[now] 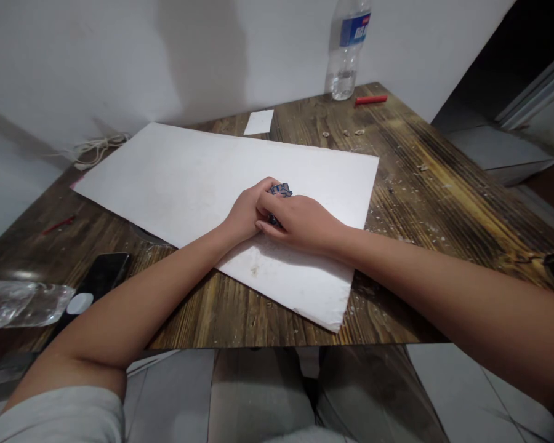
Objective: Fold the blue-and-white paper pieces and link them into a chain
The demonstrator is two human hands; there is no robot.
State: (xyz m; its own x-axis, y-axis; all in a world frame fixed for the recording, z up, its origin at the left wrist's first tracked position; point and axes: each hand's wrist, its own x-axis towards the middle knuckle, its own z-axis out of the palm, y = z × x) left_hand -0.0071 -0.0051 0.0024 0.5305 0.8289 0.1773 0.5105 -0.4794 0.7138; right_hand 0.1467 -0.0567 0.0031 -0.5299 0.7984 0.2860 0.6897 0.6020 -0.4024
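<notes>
- Wooden table (425,184): white sheet (189,172) lies flat across it, under your hands.
- Your left hand (245,212) and right hand (305,223) are pressed together mid-sheet, with fingers curled in.
- Blue scrap (281,189): clamped between both hands. Only its top edge shows past your fingertips; the rest is hidden.

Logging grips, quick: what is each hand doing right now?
Left hand: closed on the small blue-patterned piece.
Right hand: closed over the same piece, on the white sheet.
</notes>
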